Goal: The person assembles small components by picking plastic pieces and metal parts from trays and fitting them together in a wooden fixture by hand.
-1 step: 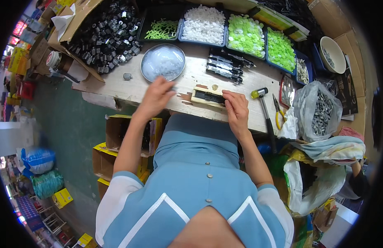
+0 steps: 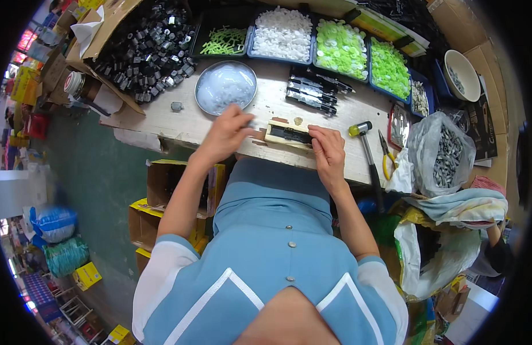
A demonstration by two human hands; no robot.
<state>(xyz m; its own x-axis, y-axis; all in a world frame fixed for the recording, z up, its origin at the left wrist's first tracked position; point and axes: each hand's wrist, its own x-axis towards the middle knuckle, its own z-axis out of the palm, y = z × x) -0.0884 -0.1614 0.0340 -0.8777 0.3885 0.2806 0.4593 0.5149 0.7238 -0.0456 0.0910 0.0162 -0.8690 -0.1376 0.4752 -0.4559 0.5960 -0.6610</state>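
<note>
Left grip point(image 2: 230, 135) shifted right, toward block point(image 2: 282, 142) | narrow, blurred; contents cannot be told | right grip point(image 2: 329, 146) clasps block's right end | black part point(image 2: 290, 135) in block, between grips | advise: hold block steady

At the left sits a lidded jar point(image 2: 75, 84); at the right, a cream bowl point(image 2: 473, 86). A striped cloth point(image 2: 458, 208) lies by an open sack point(image 2: 408, 253). Along the green floor point(image 2: 99, 213), a blue bundle point(image 2: 54, 224) and a teal bundle point(image 2: 67, 256) sit near a yellow box point(image 2: 86, 276).
</note>
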